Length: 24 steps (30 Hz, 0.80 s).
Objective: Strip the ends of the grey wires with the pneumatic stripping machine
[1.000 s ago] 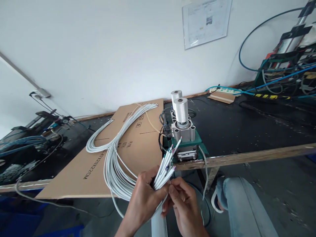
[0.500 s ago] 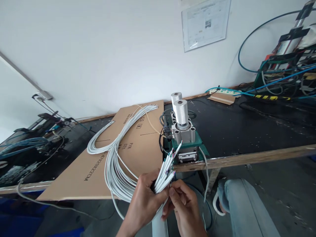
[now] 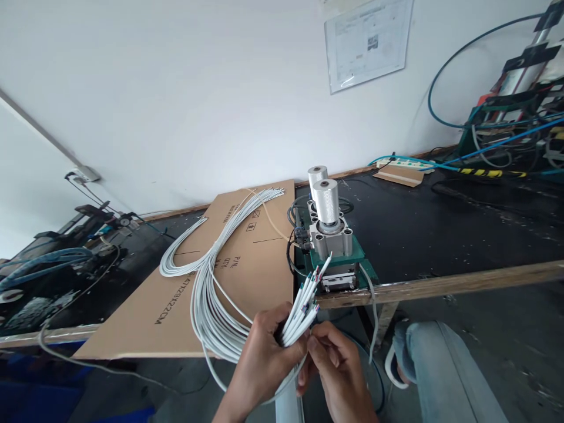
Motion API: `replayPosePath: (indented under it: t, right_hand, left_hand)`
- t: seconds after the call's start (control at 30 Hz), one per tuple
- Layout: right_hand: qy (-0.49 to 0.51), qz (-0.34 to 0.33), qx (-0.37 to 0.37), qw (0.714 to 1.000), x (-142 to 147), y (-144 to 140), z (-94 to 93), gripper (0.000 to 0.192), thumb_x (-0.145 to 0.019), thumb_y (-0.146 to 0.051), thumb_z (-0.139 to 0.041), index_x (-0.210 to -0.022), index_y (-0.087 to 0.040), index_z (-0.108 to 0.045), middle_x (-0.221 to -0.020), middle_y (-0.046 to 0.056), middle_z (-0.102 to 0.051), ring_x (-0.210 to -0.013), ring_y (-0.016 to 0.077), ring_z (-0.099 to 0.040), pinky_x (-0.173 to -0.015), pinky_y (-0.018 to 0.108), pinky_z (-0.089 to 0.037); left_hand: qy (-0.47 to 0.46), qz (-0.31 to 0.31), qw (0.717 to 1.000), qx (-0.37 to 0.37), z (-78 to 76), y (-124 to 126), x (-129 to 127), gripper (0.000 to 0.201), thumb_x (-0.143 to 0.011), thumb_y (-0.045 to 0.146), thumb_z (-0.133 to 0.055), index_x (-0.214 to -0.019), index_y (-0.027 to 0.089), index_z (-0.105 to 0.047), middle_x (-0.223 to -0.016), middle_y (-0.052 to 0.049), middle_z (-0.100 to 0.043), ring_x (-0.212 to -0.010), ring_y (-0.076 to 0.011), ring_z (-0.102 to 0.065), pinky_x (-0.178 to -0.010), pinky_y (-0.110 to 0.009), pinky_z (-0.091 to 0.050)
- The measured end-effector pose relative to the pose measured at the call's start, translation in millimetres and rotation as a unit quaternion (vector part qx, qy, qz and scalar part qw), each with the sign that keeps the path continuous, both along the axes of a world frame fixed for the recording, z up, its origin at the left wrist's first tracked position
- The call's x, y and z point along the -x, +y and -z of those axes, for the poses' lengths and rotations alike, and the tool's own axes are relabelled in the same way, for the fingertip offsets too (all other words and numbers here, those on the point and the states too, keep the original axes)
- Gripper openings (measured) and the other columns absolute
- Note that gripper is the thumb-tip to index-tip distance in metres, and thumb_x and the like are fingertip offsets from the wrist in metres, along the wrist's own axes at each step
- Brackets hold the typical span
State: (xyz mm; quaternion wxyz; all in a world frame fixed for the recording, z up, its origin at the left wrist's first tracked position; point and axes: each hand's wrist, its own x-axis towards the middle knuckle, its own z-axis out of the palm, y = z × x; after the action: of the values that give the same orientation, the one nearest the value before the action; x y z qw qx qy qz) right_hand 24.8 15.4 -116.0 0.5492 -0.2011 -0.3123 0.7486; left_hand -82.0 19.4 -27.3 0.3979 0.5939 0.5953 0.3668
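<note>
My left hand (image 3: 263, 358) grips a bundle of white cables (image 3: 207, 294) just below their stripped ends (image 3: 308, 294), which fan up toward a small green press (image 3: 337, 258) with two silver cylinders at the bench edge. My right hand (image 3: 337, 370) sits just right of the left, its thumb and fingers pinching at the lowest cable ends. The cables loop back over a flat cardboard sheet (image 3: 247, 258) on the bench.
The black bench (image 3: 440, 235) has a wooden front edge. A power strip (image 3: 403, 161) and blue hoses lie at the back right beside a machine (image 3: 520, 106). Dark equipment with cables (image 3: 48, 264) fills the left. My jeans-clad knee (image 3: 445, 376) is lower right.
The view has shifted slightly, so everything sits a little further right. Both hands stay on the cable bundle with little change in grip.
</note>
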Motion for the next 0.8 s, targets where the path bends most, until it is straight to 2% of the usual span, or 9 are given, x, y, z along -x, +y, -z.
replayPosePath:
  t: [0.23, 0.33, 0.63, 0.8]
  right_hand:
    - [0.014, -0.024, -0.035, 0.999, -2.4, 5.9, 4.9, 0.032, -0.091, -0.046, -0.068, -0.08, -0.017, -0.063, -0.059, -0.004, -0.059, -0.046, 0.0086, -0.057, -0.042, 0.018, -0.053]
    - [-0.003, -0.024, -0.025, 0.999, -4.9, 5.7, 2.9, 0.032, -0.091, -0.046, -0.069, -0.079, -0.017, -0.062, -0.058, -0.004, -0.058, -0.045, 0.008, -0.058, -0.043, 0.017, -0.053]
    - [0.014, -0.03, -0.062, 0.998, -8.8, 8.9, 2.6, 0.027, -0.094, -0.04, -0.066, -0.081, -0.017, -0.063, -0.062, -0.004, -0.06, -0.044, 0.0066, -0.059, -0.044, 0.017, -0.055]
    - [-0.017, -0.005, -0.035, 0.999, -7.7, 4.2, -3.3, 0.031, -0.092, -0.044, -0.069, -0.079, -0.017, -0.063, -0.061, -0.003, -0.06, -0.047, 0.0073, -0.059, -0.046, 0.016, -0.053]
  left_hand:
    - [0.007, -0.01, 1.0, -0.004, -2.4, 3.3, 0.6, 0.005, -0.072, 0.014, -0.058, -0.07, 0.019, -0.057, -0.052, 0.006, -0.056, -0.048, -0.0109, -0.052, -0.048, -0.021, -0.04]
    - [0.029, -0.008, 1.0, 0.002, -2.4, 4.6, 1.8, 0.005, -0.071, 0.014, -0.057, -0.067, 0.017, -0.056, -0.055, 0.006, -0.053, -0.054, -0.0107, -0.047, -0.052, -0.021, -0.037]
    - [0.021, 0.011, 1.0, 0.011, 4.5, 4.2, 7.8, 0.006, -0.071, 0.012, -0.056, -0.069, 0.018, -0.055, -0.059, 0.005, -0.053, -0.058, -0.0119, -0.046, -0.054, -0.023, -0.036]
    - [0.029, 0.01, 0.999, 0.01, 0.9, 3.2, 5.6, 0.007, -0.073, 0.014, -0.057, -0.068, 0.019, -0.054, -0.056, 0.006, -0.053, -0.054, -0.0113, -0.047, -0.052, -0.022, -0.037]
